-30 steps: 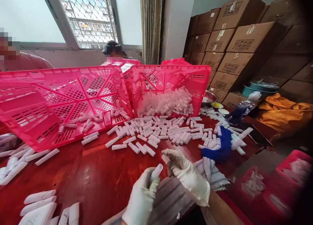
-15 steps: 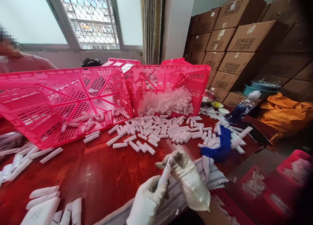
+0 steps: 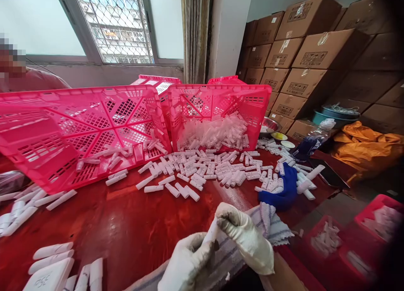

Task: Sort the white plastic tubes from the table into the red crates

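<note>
My left hand [image 3: 187, 259], in a white glove with stained fingertips, is closed around the lower part of a white tube [image 3: 211, 232]. The tube leans up to the right. My right hand [image 3: 248, 235], gloved likewise, pinches its upper end, whose tip is hidden behind the fingers. Both hands are above the front edge of a red table [image 3: 126, 223], over a striped towel [image 3: 279, 228]. Just beyond them lies a spread pile of similar small white tubes [image 3: 202, 171].
Two pink crates [image 3: 110, 126] lie tipped open towards me, tubes inside. A blue cloth [image 3: 287, 194], a bottle [image 3: 312, 139] and a dark phone [image 3: 330, 173] are at right. Front left are a white device [image 3: 47, 278] and more tubes. Red bins [image 3: 350, 244] stand low right. A person sits far left.
My right hand has closed more over the tube's upper end, hiding the tip that showed before. My left hand keeps its grip and has shifted slightly left and down.
</note>
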### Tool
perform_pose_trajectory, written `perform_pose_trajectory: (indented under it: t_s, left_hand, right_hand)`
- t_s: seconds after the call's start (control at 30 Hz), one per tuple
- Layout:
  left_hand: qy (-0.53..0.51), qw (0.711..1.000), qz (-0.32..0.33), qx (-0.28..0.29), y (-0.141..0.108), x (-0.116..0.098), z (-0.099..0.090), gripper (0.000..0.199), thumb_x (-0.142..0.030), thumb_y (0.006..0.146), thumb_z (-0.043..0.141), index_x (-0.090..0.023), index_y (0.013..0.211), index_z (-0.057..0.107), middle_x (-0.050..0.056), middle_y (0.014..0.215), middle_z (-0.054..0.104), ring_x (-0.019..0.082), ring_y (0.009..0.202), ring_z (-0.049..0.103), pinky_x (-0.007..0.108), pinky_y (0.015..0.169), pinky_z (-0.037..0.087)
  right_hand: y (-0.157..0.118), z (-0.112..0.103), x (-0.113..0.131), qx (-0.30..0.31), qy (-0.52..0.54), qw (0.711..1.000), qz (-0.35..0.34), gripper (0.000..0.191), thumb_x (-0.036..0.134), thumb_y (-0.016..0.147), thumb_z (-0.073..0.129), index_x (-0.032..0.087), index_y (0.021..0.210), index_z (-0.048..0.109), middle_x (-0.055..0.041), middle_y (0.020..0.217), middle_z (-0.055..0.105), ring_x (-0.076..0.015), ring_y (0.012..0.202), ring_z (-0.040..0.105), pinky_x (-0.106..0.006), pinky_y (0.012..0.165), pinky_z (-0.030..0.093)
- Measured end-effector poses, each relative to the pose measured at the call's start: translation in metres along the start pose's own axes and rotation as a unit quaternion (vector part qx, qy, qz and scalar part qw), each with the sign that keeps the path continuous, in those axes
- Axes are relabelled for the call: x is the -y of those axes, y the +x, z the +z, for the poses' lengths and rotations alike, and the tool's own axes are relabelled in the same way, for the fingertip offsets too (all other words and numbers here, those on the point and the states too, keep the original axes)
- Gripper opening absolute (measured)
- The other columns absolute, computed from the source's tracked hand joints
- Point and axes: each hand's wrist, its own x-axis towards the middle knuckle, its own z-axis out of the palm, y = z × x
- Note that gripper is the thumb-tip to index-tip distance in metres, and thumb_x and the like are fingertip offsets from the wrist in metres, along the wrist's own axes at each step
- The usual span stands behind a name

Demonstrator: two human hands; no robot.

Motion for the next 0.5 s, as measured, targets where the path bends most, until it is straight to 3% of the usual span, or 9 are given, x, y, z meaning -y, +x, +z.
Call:
perform_pose_trajectory:
  t_s: [0.17,0.23,0.3,0.4,0.5]
  left_hand:
    - [0.173,0.978,0.042,-0.105,-0.001,0.003,0.013,0.054,-0.066,0.072,0.056,-0.014,0.084,0.062,0.0,0.07,0.051,0.011,0.064,0.041,0.023,0.061,0.032]
    - [0.161,0.981,0.038,-0.099,-0.002,0.001,0.013,0.053,-0.066,0.072,0.058,-0.014,0.083,0.06,0.0,0.07,0.052,0.011,0.064,0.042,0.022,0.061,0.033]
    - [0.035,0.999,-0.012,-0.006,-0.004,-0.002,0.009,0.053,-0.066,0.068,0.062,-0.014,0.077,0.056,-0.002,0.062,0.046,0.008,0.056,0.037,0.021,0.055,0.03]
    - [-0.149,0.972,-0.052,0.173,-0.005,-0.002,0.0,0.051,-0.063,0.07,0.063,-0.015,0.064,0.049,-0.005,0.052,0.036,0.004,0.045,0.028,0.019,0.047,0.022]
    - [-0.178,0.954,-0.056,0.237,-0.006,-0.001,0.0,0.052,-0.063,0.074,0.057,-0.014,0.059,0.049,-0.004,0.048,0.037,0.003,0.041,0.028,0.019,0.043,0.017]
  right_hand:
    - [0.002,0.004,0.003,-0.07,0.061,0.995,0.034,0.035,0.054,0.074,0.067,0.019,0.075,0.059,0.0019,0.072,0.053,-0.0129,0.07,0.048,-0.024,0.067,0.042]
    - [0.001,0.003,0.005,-0.063,0.059,0.996,0.024,0.035,0.052,0.074,0.067,0.019,0.072,0.058,0.0021,0.07,0.051,-0.0126,0.068,0.047,-0.024,0.066,0.041]
    - [-0.003,-0.001,0.007,-0.036,0.036,0.999,0.006,0.033,0.049,0.077,0.065,0.018,0.07,0.055,0.0026,0.068,0.047,-0.0116,0.067,0.044,-0.023,0.064,0.039]
    - [-0.011,-0.007,0.008,0.013,0.02,1.0,-0.013,0.029,0.045,0.083,0.06,0.019,0.072,0.052,0.0031,0.069,0.044,-0.0103,0.067,0.042,-0.022,0.064,0.037]
    - [-0.016,-0.012,0.005,0.034,0.018,0.999,-0.017,0.031,0.046,0.083,0.06,0.018,0.072,0.052,0.0029,0.07,0.044,-0.0105,0.068,0.042,-0.022,0.064,0.036]
